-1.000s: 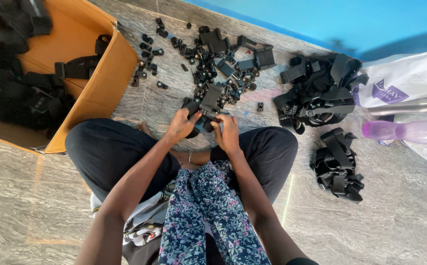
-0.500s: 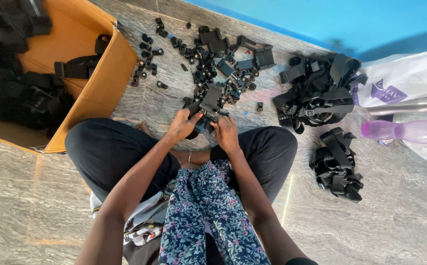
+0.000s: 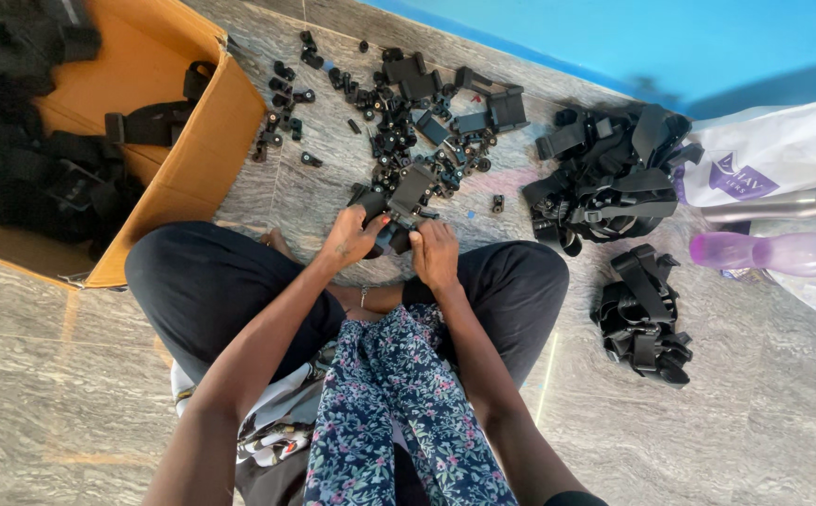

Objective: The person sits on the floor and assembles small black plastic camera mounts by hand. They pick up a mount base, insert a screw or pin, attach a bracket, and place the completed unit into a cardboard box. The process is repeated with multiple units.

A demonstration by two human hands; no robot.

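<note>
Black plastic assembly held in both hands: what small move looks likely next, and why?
Probably pressing the parts together between both hands. The left hand and right hand both grip the black plastic assembly over the lap, while the loose black parts lie untouched on the floor beyond.

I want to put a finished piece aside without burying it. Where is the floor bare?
Bare floor lies between the cardboard box and the scattered small black parts, and right of the smaller strap pile. It is crowded ahead of both hands.
</note>
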